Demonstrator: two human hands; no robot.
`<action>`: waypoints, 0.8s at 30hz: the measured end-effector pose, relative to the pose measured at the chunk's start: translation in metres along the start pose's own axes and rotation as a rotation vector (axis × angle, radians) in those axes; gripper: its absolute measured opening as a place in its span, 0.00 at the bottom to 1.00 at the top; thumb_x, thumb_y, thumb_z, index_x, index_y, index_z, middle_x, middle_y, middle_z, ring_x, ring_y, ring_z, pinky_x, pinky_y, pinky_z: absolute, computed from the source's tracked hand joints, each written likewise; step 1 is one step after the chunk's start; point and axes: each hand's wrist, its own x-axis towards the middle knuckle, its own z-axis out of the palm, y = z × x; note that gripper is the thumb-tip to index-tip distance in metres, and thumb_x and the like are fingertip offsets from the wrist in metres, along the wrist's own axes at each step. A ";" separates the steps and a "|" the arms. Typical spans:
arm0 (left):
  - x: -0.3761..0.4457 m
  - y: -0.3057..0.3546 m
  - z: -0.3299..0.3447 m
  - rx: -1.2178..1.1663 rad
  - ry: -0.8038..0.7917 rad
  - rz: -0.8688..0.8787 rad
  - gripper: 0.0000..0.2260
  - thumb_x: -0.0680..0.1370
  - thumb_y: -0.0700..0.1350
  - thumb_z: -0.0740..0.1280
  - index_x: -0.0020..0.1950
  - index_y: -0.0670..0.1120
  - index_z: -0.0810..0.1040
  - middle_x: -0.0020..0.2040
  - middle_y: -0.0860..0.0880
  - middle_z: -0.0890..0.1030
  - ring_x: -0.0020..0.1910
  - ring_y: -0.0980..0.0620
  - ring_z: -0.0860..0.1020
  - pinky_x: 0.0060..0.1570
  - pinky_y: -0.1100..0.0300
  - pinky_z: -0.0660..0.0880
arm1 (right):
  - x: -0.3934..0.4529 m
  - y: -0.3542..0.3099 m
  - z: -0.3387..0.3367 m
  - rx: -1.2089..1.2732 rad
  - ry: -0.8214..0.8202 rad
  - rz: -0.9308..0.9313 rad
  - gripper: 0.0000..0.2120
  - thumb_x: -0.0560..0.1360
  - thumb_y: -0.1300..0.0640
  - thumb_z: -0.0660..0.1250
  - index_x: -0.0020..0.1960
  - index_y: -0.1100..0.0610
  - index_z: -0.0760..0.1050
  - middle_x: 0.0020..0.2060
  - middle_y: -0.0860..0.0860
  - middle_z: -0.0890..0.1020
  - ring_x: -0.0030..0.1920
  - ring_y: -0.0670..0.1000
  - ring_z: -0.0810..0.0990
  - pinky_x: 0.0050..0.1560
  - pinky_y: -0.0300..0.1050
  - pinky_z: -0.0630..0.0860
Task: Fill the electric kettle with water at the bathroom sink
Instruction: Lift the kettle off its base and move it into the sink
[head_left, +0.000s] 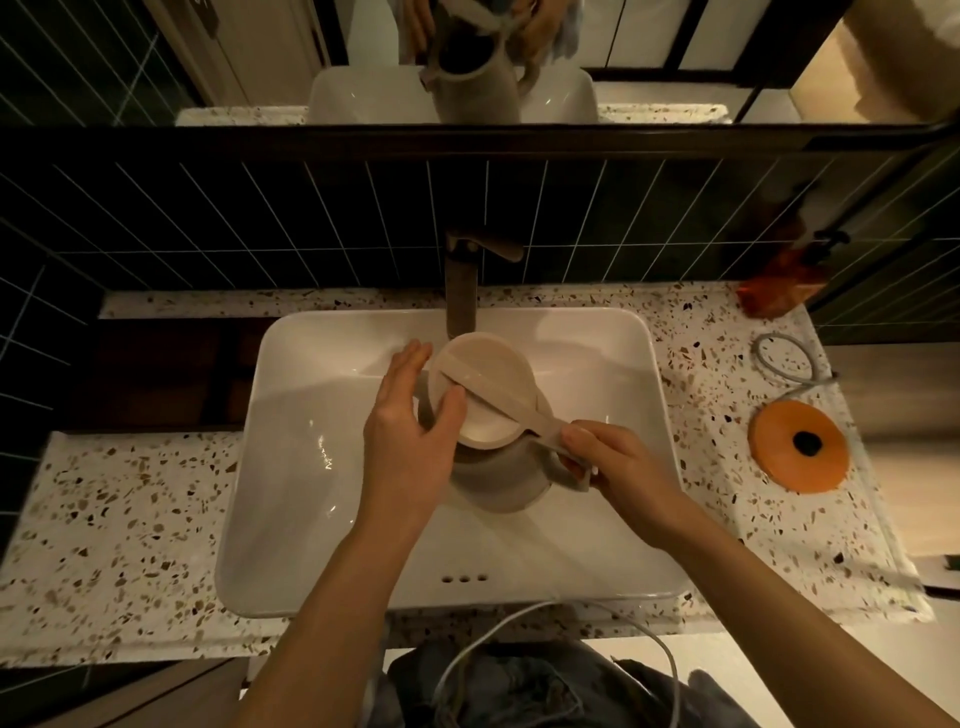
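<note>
A pale beige electric kettle (493, 478) stands in the white sink basin (311, 467), below the brown tap spout (461, 296). Its round lid (480, 389) lies across the top of the kettle. My left hand (415, 421) cups the lid's left edge, with the thumb resting on top of it. My right hand (608, 457) is closed around the kettle's handle on the right side. I see no water coming from the tap.
The orange kettle base (800, 447) with its grey cord (784, 358) sits on the speckled counter at the right. An orange soap bottle (779, 286) stands at the back right corner. A white cable (519, 634) hangs near the counter's front edge. A mirror above reflects the kettle.
</note>
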 end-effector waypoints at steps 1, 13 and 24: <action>0.000 0.002 0.000 -0.021 0.005 0.001 0.22 0.78 0.48 0.66 0.72 0.52 0.70 0.69 0.54 0.74 0.69 0.54 0.71 0.67 0.54 0.71 | 0.001 -0.001 -0.001 -0.008 0.005 0.001 0.27 0.75 0.43 0.61 0.37 0.69 0.69 0.31 0.52 0.70 0.34 0.51 0.67 0.40 0.49 0.65; -0.006 0.030 0.005 -0.183 0.021 0.096 0.17 0.77 0.38 0.69 0.65 0.46 0.78 0.54 0.54 0.83 0.53 0.62 0.81 0.53 0.67 0.78 | 0.006 -0.007 -0.003 -0.119 0.035 0.039 0.28 0.73 0.38 0.62 0.44 0.65 0.78 0.40 0.65 0.78 0.43 0.66 0.77 0.49 0.62 0.75; -0.003 0.040 0.012 -0.184 -0.164 0.195 0.18 0.78 0.45 0.68 0.68 0.48 0.76 0.61 0.54 0.81 0.59 0.61 0.79 0.58 0.61 0.77 | 0.011 0.002 -0.005 0.018 0.066 0.095 0.28 0.75 0.41 0.60 0.41 0.69 0.76 0.38 0.64 0.79 0.42 0.66 0.76 0.53 0.65 0.74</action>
